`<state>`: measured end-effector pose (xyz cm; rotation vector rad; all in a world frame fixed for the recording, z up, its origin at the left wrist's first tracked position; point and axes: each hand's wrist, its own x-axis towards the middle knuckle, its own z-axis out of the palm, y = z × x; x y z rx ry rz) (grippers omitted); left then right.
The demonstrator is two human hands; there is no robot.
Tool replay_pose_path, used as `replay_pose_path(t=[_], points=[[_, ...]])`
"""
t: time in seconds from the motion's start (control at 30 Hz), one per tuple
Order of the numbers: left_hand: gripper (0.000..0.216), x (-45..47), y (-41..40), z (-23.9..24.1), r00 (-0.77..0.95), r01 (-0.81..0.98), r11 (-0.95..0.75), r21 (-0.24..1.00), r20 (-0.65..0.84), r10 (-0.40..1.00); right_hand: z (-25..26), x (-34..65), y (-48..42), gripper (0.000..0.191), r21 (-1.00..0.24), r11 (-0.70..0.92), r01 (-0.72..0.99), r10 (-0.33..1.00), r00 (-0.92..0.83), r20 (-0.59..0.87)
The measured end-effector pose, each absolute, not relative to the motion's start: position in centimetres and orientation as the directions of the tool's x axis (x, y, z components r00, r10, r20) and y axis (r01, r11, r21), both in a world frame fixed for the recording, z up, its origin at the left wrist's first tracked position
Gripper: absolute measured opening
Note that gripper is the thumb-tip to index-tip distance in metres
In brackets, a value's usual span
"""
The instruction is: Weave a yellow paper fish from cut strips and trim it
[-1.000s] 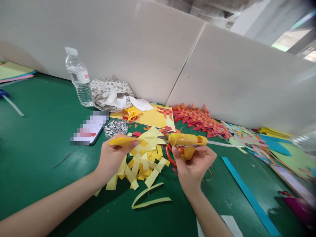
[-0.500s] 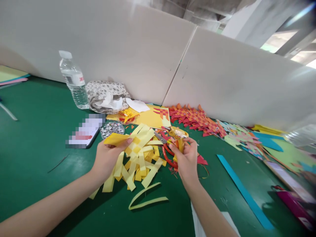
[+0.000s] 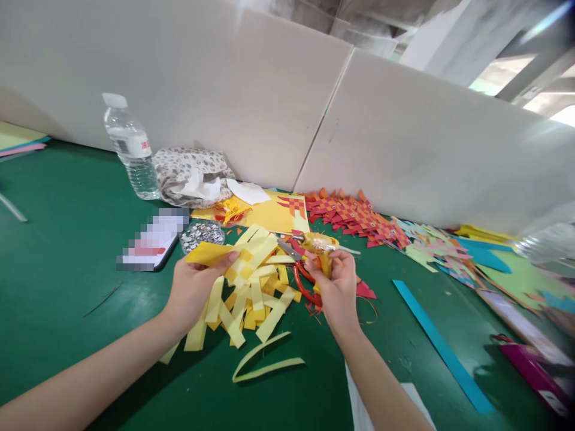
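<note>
Before a pale grey partition panel point(image 3: 179, 78), at a smooth green tabletop point(image 3: 49, 275), you work with both hands apart. Your right hand point(image 3: 335, 287) is wrapped around the grip of a yellow plastic glue gun point(image 3: 317, 242); your left hand point(image 3: 193, 287) pinches a woven piece of pale and bright yellow paper strips point(image 3: 242, 268) above a heap of loose yellow paper strips point(image 3: 257, 297). For tidy work, support the woven piece flat with a light pinch, so the weave does not slip, and turn the slim nozzle point(image 3: 298, 238) clear of your left hand. Mind the red-handled metal scissors point(image 3: 293, 252) close by your right hand; they could snag.

Harder to read is the far right, where a clear plastic bottle point(image 3: 539, 242) blurs into the margin. Your right hand covers the gun's trigger, so whether it is pressed cannot be told, nor whether the tabletop bears the gun's weight or the scissors touch your fingers. Most left fingers are hidden behind the paper; any glue at the nozzle is too small to see.
</note>
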<state>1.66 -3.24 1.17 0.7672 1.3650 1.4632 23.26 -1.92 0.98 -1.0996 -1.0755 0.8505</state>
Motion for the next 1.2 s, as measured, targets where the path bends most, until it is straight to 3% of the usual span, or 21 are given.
replay_pose_path(t=[0.27,0.67,0.8,0.87,1.0,1.1,1.2], points=[[0.028,1.6,-3.4,1.7,-0.308,-0.271,0.084,0.959,-0.169,0.936,1.4,22.8,-2.2,0.051,-0.951,0.301,0.069,0.89,0.337,0.306],[0.041,1.0,-2.9,2.0,-0.147,-0.39,0.143,0.91,-0.214,0.966,0.6,23.7,-1.4,0.049,-0.966,0.26,0.016,0.888,0.389,0.245],[0.035,0.6,-2.7,3.1,-0.194,-0.404,0.087,0.911,-0.178,0.965,0.3,24.1,-1.1,0.052,-0.972,0.229,0.043,0.89,0.396,0.227],[0.032,0.5,-3.1,3.8,-0.198,-0.404,0.049,0.914,-0.14,0.97,0.1,24.1,-1.1,0.053,-0.972,0.198,0.124,0.883,0.408,0.232],[0.029,0.3,-4.8,4.5,-0.024,-0.272,0.218,0.937,-0.233,0.972,-0.2,24.2,-1.2,0.05,-0.894,0.139,0.426,0.869,0.38,0.316],[0.028,-0.1,-6.0,4.0,0.014,-0.218,0.272,0.937,-0.276,0.961,-0.7,24.4,-1.0,0.044,-0.73,0.117,0.673,0.869,0.287,0.403],[0.028,-1.1,-6.2,3.3,-0.082,-0.222,0.271,0.937,-0.294,0.952,-0.5,24.5,-0.8,0.03,-0.509,0.188,0.84,0.831,0.141,0.538]])
